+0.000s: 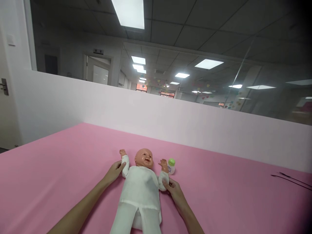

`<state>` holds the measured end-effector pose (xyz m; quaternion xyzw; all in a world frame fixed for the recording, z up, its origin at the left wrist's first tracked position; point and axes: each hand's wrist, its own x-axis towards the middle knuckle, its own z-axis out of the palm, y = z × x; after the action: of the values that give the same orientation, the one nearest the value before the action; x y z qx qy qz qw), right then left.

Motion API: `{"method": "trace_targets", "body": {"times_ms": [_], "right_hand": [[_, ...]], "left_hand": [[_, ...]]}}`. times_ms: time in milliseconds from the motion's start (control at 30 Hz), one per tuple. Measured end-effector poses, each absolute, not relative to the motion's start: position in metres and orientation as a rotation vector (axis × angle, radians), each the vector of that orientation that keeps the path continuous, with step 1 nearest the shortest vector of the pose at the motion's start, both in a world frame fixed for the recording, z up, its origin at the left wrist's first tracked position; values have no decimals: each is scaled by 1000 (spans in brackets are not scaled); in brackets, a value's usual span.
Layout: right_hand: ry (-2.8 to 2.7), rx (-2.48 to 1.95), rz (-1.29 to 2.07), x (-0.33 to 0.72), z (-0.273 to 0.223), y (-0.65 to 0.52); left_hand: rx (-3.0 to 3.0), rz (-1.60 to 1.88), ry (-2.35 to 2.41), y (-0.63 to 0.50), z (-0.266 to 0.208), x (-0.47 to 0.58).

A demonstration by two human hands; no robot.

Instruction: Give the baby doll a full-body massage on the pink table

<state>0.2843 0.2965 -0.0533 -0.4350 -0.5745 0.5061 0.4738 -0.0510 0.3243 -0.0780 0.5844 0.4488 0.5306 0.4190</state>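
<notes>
A baby doll [141, 187] with a white cloth body lies face up on the pink table surface [73, 156], its head toward the wall. Both doll arms are raised beside its head. My left hand [116, 170] grips the white upper part of the doll's arm on the left, thumb in front. On the other side, my right hand [173, 190] is closed around the doll's other sleeve near the elbow. Just behind that doll hand stands a small clear bottle [171, 167] with a green cap, partly covered by the doll's hand. The doll's feet are out of view.
Behind the table runs a low white wall [151, 113] with a large glass window [182, 58] above it. Two thin dark cords or sticks [291, 179] lie at the right edge. A door [7, 97] is at the far left.
</notes>
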Motion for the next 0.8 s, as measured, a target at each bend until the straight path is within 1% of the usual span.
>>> {"method": "trace_targets", "body": {"times_ms": [167,333,400,500,633,700,800], "right_hand": [[-1499,-1060,1271,298,-54,299],[-1763,-970,1265,305,-63,307],[-1757,-970,1262,305,-64,307],[-1597,-1019,1250,302,-61,302],[-1242,-993,1288,302,-55,299],[-1082,-945,1273,306,-53,302],[-883,-930,1205,315,-52,310]], "left_hand": [[1486,1240,839,313,-59,-75],[1716,970,751,317,-66,-85],[1727,957,763,318,-70,-84],[1615,1106,790,317,-70,-81],[1309,1421,887,316,-64,-78],[1141,1564,969,320,-65,-77],[1025,1668,1161,325,-69,-77]]}}
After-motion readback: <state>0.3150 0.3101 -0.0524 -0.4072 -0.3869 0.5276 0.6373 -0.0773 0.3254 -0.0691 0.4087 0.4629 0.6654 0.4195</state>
